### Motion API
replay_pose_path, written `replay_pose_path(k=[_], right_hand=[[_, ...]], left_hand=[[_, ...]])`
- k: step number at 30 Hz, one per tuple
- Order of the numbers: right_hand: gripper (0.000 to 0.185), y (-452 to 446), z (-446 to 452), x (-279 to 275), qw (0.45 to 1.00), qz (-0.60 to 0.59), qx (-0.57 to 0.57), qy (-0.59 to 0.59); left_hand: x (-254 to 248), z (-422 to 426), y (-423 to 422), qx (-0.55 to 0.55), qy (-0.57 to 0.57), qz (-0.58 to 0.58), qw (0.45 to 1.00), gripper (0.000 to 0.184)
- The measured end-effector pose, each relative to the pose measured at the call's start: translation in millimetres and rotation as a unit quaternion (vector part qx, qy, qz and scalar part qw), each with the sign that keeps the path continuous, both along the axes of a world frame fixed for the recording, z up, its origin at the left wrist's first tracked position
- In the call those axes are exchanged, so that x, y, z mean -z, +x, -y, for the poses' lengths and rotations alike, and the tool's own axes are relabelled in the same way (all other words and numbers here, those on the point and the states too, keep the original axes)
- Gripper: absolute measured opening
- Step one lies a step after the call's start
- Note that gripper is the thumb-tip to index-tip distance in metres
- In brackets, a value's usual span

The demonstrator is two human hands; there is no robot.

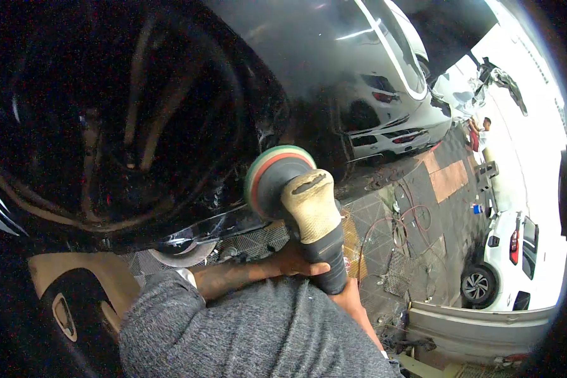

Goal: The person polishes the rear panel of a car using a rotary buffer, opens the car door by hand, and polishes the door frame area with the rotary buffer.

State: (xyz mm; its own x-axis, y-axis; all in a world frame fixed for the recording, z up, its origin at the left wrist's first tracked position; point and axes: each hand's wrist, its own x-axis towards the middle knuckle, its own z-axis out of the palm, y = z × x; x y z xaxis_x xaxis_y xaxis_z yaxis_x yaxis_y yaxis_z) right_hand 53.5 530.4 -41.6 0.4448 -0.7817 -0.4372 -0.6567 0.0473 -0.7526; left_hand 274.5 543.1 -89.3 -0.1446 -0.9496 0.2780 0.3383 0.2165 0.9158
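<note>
A rotary car polisher (321, 246) with a worn cream-coloured head cover and a black ribbed body slants across the middle of the view. Its round pad (253, 183), edged in green, white and orange, is against or very close to the glossy black car (309, 69), beside the dark wheel arch. My left hand (296, 261) is closed around the polisher's body, the thumb lying along it. Lower down, my right hand (349, 298) grips the rear end of the body. Most fingers of both hands are hidden behind the tool.
Below the wheel arch is an open tan-trimmed door (88, 268). A red hose (416, 211) coils over the grey tiled floor (372, 227). On the right stand a white car (501, 264) and a blue container (477, 208). Another person (482, 133) is in the far background.
</note>
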Motion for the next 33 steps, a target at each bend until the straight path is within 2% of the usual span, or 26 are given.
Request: replay_pose_path(k=[4,5,6,9,11,12,14,17,20,22,23,26,27,28,30,31,33], right_hand=[[0.044,5.6,-7.5,2.8,0.999,0.023,0.014,-0.023],[0.045,2.1,-6.2,6.0,0.999,0.020,0.017,-0.027],[0.045,-1.5,-4.0,6.9,0.999,0.018,0.017,-0.030],[0.046,-2.4,-4.8,12.7,0.999,-0.010,-0.013,-0.032],[0.045,2.2,-11.3,15.9,0.997,0.071,0.040,-0.010],[0.045,2.9,-11.8,15.0,0.997,0.069,0.039,-0.012],[0.042,-0.2,-9.2,12.5,0.996,0.077,0.035,-0.041],[0.038,-8.9,-6.4,33.8,0.996,0.058,0.024,-0.064],[0.038,1.0,-14.7,22.5,0.998,0.040,0.056,-0.009],[0.039,-1.0,-12.6,17.8,0.997,0.022,0.024,-0.072],[0.039,0.6,-13.0,11.2,0.998,-0.009,0.026,-0.052],[0.041,-2.2,-15.3,24.8,0.999,0.020,0.040,-0.012],[0.044,-10.4,-12.1,39.4,0.999,0.010,0.031,0.013],[0.044,-15.0,-12.2,46.2,0.999,0.009,0.029,0.012],[0.044,-22.7,-9.5,51.6,0.998,-0.011,0.002,-0.057],[0.044,-13.4,-8.2,38.4,0.998,-0.011,0.001,-0.059],[0.040,2.8,-13.4,14.2,0.998,0.024,0.040,-0.042]], left_hand=[[3.9,6.1,-1.1,0.039,0.036,-0.031,0.998,0.062],[3.4,1.6,3.4,0.021,0.030,0.041,0.998,0.063],[3.2,1.1,1.9,0.022,0.026,0.040,0.999,0.063],[4.1,-0.3,-1.4,0.016,0.024,-0.025,0.999,0.061],[3.0,5.5,-3.7,0.044,0.048,-0.042,0.997,0.061],[2.2,9.2,-4.7,0.067,0.067,-0.063,0.993,0.061],[4.7,4.9,-4.8,0.033,0.042,-0.066,0.996,0.062],[2.7,0.7,-1.9,-0.005,0.001,0.003,1.000,0.061],[9.2,9.8,-0.4,0.048,0.049,-0.001,0.998,0.061],[10.3,3.4,-1.8,0.027,0.040,0.004,0.999,0.060],[13.3,0.6,-0.9,0.012,0.022,0.006,1.000,0.061],[22.7,-0.8,-3.8,-0.001,0.048,0.034,0.998,0.062],[20.1,4.4,-1.6,0.032,0.055,0.013,0.998,0.062],[16.3,9.3,-0.2,0.063,0.058,-0.009,0.996,0.062],[11.7,4.5,-0.4,0.020,0.026,0.022,0.999,0.061],[9.0,1.2,-1.7,0.009,0.026,0.001,1.000,0.061],[0.6,3.6,1.5,0.009,0.027,0.030,0.999,0.061]])
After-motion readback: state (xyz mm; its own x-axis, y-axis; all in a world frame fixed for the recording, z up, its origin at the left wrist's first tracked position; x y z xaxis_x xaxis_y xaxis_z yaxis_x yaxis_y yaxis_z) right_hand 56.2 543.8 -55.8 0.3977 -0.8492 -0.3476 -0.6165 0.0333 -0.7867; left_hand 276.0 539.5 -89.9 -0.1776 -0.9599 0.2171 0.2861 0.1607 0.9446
